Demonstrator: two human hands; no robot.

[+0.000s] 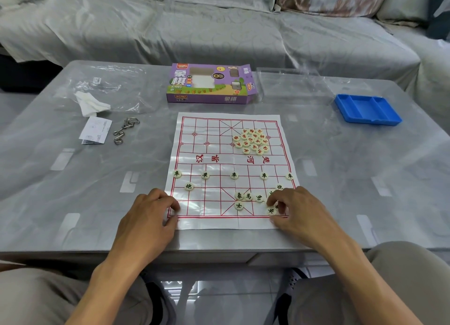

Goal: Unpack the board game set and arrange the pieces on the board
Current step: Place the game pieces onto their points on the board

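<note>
Right hand (289, 206) pinches a cream black-lettered disc piece (270, 210) at the white paper board's (229, 164) near-right corner (left hand (155, 209), fingers curled, pins the near-left corner), loose black pieces just left.

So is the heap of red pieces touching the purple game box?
Apart. The head view shows the heap of red pieces lying on the board, with bare board and table before the purple game box.

Paper board (231, 164) flat on grey table (341, 178). 5 black-marked pieces in a row below the river, red-marked pile (252, 141) at far right. Left hand (151, 210) fingers curled at near-left corner, right hand (295, 207) pinches black piece (270, 211) near right corner. Purple box (209, 83), blue tray (367, 109) beyond
</note>
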